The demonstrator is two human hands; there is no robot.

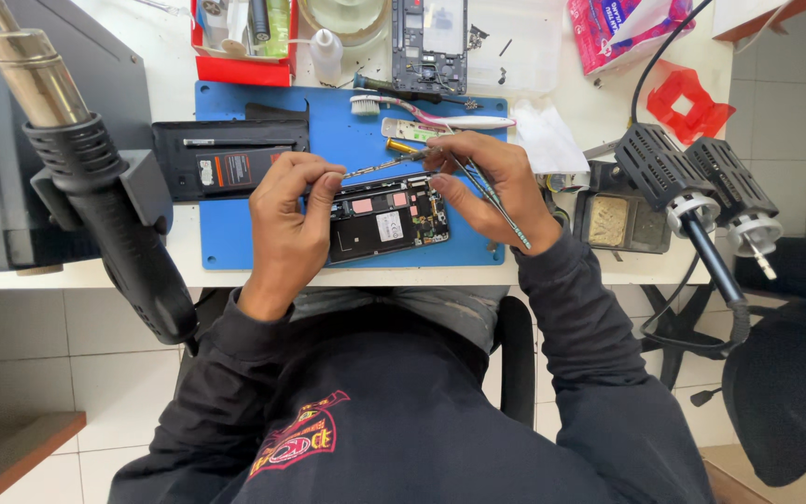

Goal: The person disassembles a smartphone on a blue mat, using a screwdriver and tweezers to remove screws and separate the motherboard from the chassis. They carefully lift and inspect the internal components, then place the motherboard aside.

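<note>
Left hand point(289, 219) pins the opened phone point(386, 221) on the mat point(254, 238) while right hand point(496, 182) grips tweezers point(489, 196).

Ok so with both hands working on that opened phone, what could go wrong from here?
1. The tweezers in the right hand point over the opened phone; a slip might scratch its exposed board.
2. The left hand pinches the phone's edge, and it lies near the blue mat's front edge, so it could slide off.
3. Tiny screws lie loose on the table and could scatter.
</note>
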